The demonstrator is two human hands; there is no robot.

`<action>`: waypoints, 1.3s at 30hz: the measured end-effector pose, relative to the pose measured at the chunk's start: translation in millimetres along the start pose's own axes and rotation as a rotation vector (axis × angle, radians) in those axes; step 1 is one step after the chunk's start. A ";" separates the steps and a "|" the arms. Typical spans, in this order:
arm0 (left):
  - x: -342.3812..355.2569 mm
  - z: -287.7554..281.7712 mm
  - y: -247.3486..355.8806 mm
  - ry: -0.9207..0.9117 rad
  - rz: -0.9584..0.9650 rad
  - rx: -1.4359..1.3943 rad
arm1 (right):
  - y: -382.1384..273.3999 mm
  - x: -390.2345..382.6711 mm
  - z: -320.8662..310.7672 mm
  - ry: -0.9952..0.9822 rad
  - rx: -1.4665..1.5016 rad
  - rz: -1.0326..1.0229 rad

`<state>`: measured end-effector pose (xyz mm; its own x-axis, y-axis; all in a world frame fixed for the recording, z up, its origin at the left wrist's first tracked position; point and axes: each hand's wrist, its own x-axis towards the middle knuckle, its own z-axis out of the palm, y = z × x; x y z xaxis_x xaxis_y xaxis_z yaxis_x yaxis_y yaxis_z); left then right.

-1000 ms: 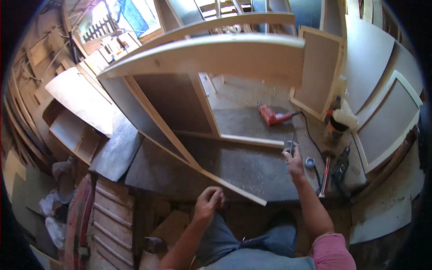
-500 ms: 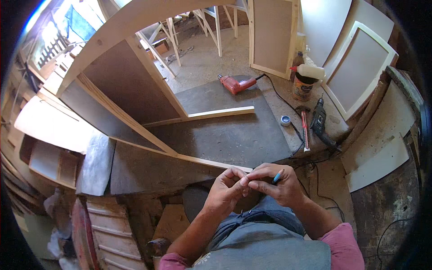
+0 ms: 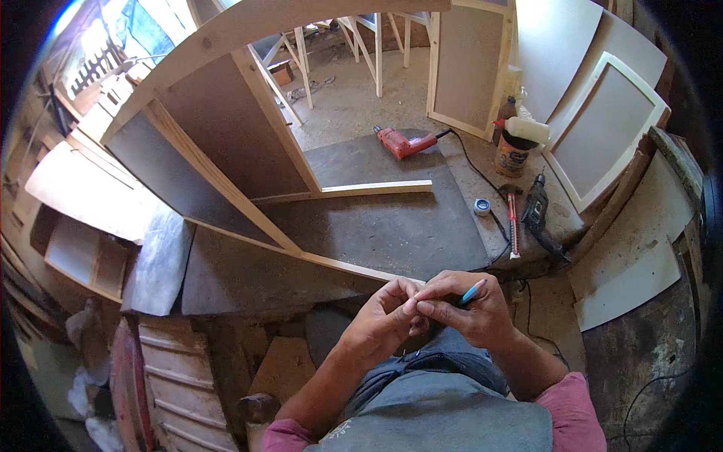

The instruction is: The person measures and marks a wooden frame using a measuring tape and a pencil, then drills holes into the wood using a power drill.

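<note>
My left hand (image 3: 380, 324) and my right hand (image 3: 471, 316) meet just below the end of a light wooden batten (image 3: 358, 270), thumbs and fingertips pinched together on something I cannot make out. My right hand also grips a blue pencil (image 3: 473, 293). The batten runs from a curved wooden frame with grey panels (image 3: 230, 113) standing on the dark bench top (image 3: 376, 233). A red drill (image 3: 407, 143), a tape measure (image 3: 481, 207), a red-handled hammer (image 3: 513, 226) and a black drill (image 3: 536, 211) lie beyond my hands.
A glue bottle (image 3: 527, 128) lies atop a tub (image 3: 512, 158). Framed panels (image 3: 606, 120) lean at the right. Cables (image 3: 535, 324) hang below the bench. Sheets of material (image 3: 90, 188) lie at the left, and wooden trestles (image 3: 369, 60) stand at the back.
From a second ago, my hands have come together at the batten's near end, the pencil still in my right. The view has tilted and shifted. Over the last half second the hands barely moved.
</note>
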<state>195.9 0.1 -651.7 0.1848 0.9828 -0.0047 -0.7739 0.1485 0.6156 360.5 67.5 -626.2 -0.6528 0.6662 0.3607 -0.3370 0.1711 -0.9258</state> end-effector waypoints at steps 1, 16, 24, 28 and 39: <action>-0.6 -0.6 -1.0 -0.002 -0.046 -0.027 | -1.3 -0.5 0.8 0.006 0.036 0.058; 4.6 -10.4 -4.5 -0.085 -0.253 0.240 | -23.2 6.7 9.1 -0.126 -0.137 0.025; 3.3 -16.4 9.0 0.058 -0.002 0.366 | -8.9 7.9 5.2 -0.054 -0.173 0.104; -3.2 -39.2 0.4 0.046 0.034 0.368 | 3.9 8.5 6.3 -0.105 -0.057 0.193; -14.9 -46.2 4.6 0.155 -0.124 0.393 | 33.1 10.3 3.0 -0.134 0.061 0.486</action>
<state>161.5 -8.8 -685.2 0.1454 0.9696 -0.1968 -0.4568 0.2422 0.8559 340.6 77.8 -652.8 -0.8237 0.5589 -0.0955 -0.0087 -0.1808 -0.9835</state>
